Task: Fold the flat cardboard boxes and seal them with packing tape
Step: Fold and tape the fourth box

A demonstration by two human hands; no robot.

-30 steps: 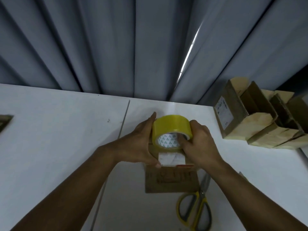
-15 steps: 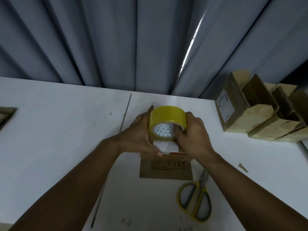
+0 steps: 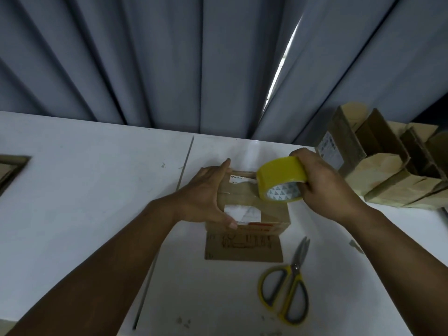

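A small folded cardboard box (image 3: 244, 241) stands on the white table (image 3: 84, 202) in front of me, its closed top flaps bearing white labels. My left hand (image 3: 208, 197) lies on the box's left side, index finger along the far edge and thumb at the near edge, pressing the flaps down. My right hand (image 3: 322, 187) grips a yellow roll of packing tape (image 3: 281, 179) over the box's right part. A strip of clear tape runs from the roll leftward across the top seam.
Yellow-handled scissors (image 3: 288, 289) lie shut on the table at the near right of the box. Several folded cardboard boxes (image 3: 378, 170) are stacked at the far right. Another piece of cardboard (image 3: 9, 168) shows at the left edge. Grey curtains hang behind the table.
My right hand has pulled the tape roll from the box's middle to its right side, drawing tape across the top. My left hand has spread out on the box's left side.
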